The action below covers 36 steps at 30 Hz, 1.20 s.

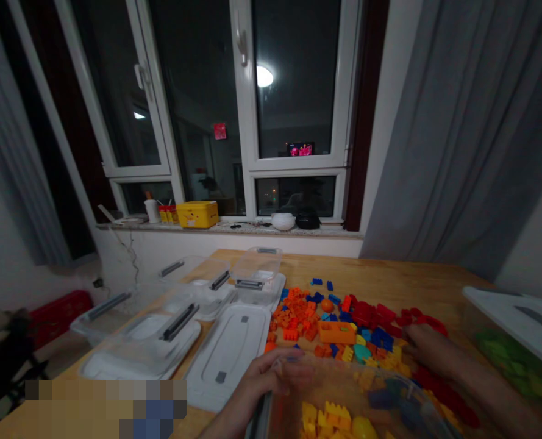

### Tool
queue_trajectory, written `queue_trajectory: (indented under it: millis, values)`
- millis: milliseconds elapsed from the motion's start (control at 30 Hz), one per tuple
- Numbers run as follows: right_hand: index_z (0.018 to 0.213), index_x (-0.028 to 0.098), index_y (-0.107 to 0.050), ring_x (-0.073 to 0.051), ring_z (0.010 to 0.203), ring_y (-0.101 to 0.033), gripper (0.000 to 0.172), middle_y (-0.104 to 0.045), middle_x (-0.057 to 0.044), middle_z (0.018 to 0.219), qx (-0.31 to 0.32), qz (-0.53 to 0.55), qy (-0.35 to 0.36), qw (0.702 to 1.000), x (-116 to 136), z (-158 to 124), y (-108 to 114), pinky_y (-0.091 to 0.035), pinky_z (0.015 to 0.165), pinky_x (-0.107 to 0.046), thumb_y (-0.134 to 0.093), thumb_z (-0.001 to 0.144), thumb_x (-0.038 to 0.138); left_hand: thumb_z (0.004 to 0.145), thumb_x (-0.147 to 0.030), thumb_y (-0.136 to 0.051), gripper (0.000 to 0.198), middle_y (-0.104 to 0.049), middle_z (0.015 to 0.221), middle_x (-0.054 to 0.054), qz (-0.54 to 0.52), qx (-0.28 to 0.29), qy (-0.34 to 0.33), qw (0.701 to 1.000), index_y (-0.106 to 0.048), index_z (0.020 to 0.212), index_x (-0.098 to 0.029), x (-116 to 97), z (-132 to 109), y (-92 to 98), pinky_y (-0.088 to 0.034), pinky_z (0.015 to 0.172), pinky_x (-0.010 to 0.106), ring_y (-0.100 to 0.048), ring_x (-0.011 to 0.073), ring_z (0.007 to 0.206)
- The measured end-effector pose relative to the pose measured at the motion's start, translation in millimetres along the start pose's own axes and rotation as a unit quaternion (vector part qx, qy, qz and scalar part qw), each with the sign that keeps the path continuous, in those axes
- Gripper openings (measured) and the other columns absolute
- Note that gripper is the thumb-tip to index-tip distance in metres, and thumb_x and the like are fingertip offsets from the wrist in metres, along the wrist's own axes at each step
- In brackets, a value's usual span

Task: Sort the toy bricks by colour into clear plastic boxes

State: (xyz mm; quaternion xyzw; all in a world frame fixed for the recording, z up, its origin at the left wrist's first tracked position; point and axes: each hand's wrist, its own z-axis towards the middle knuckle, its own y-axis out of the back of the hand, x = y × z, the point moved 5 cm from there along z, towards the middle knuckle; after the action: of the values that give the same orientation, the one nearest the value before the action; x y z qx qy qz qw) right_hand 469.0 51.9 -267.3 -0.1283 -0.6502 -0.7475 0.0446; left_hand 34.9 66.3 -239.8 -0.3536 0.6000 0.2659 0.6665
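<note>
Pale wooden table (389, 271) in front of me, loose plastic bricks (293, 317) spread across it in orange, red, blue and yellow. Clear plastic bin (325, 396) right at the near edge, yellow bricks inside. My left hand (271, 375) curls at the bin's rim; can't tell if it's gripping. My right hand (428, 347) lies half open against the bricks, holding nothing I can see.

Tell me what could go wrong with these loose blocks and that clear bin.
The clear plastic bin holding yellow blocks might tip if the left hand bears on its rim, spilling them. The right hand, beside the loose red blocks, could push pieces across the wooden table and mix the colours. The white lid next to the bin could also get nudged.
</note>
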Motion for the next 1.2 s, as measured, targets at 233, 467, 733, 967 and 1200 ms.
queue_trajectory:
  millis: [233, 467, 733, 967, 1200]
  values:
    - [0.076, 0.02, -0.073, -0.027, 0.079, -0.075, 0.019, -0.081, -0.013, 0.087, 0.0, 0.003, -0.001, 1.0, 2.8, 3.6, 22.3, -0.049, 0.068, -0.034, -0.06, 0.089, 0.022, 0.052, -0.013, -0.062, 0.062, -0.083, 0.109, 0.001, -0.019, -0.013, 0.0, 1.0, -0.084, 0.108, -0.027, -1.4, 0.2, -3.2, -0.039, 0.114, 0.051, -0.068, 0.0344, 0.117]
    - [0.087, 0.023, -0.078, -0.029, 0.085, -0.078, 0.03, -0.086, -0.012, 0.092, -0.007, 0.057, 0.028, 0.998, 42.5, -4.0, 56.7, -0.053, 0.069, -0.032, -0.056, 0.094, 0.043, 0.055, -0.012, -0.063, 0.061, -0.081, 0.114, 0.001, -0.026, -0.008, 0.0, 1.0, -0.083, 0.111, -0.029, -4.0, -5.0, -5.6, -0.039, 0.112, 0.049, -0.067, 0.0344, 0.119]
    - [0.11, 0.025, -0.079, -0.028, 0.096, -0.08, 0.041, -0.087, -0.007, 0.107, 0.002, 0.22, 0.033, 0.975, 115.8, -31.3, 94.0, -0.06, 0.082, -0.032, -0.064, 0.089, 0.058, 0.053, -0.012, -0.061, 0.064, -0.081, 0.113, 0.002, -0.02, -0.016, 0.0, 1.0, -0.083, 0.111, -0.026, -6.0, -6.2, -5.9, -0.038, 0.113, 0.05, -0.065, 0.0353, 0.118]
    - [0.104, 0.032, -0.082, -0.025, 0.085, -0.078, 0.035, -0.086, -0.004, 0.095, 0.137, 0.28, 0.09, 0.946, 175.0, -75.7, 88.5, -0.062, 0.073, -0.031, -0.076, 0.079, 0.056, 0.058, -0.014, -0.06, 0.063, -0.08, 0.121, 0.002, 0.005, -0.007, -0.007, 1.0, -0.081, 0.116, -0.028, -15.1, -10.7, -9.6, -0.037, 0.114, 0.048, -0.065, 0.0337, 0.123]
    - [0.108, 0.043, -0.078, -0.025, 0.089, -0.078, 0.025, -0.085, 0.001, 0.107, 0.222, 0.221, 0.193, 0.93, 211.9, -120.0, 78.3, -0.065, 0.083, -0.037, -0.075, 0.084, 0.038, 0.057, -0.016, -0.063, 0.062, -0.081, 0.116, 0.003, -0.022, 0.006, 0.002, 1.0, -0.081, 0.116, -0.026, -9.8, -6.6, -7.7, -0.037, 0.115, 0.052, -0.065, 0.0358, 0.124]
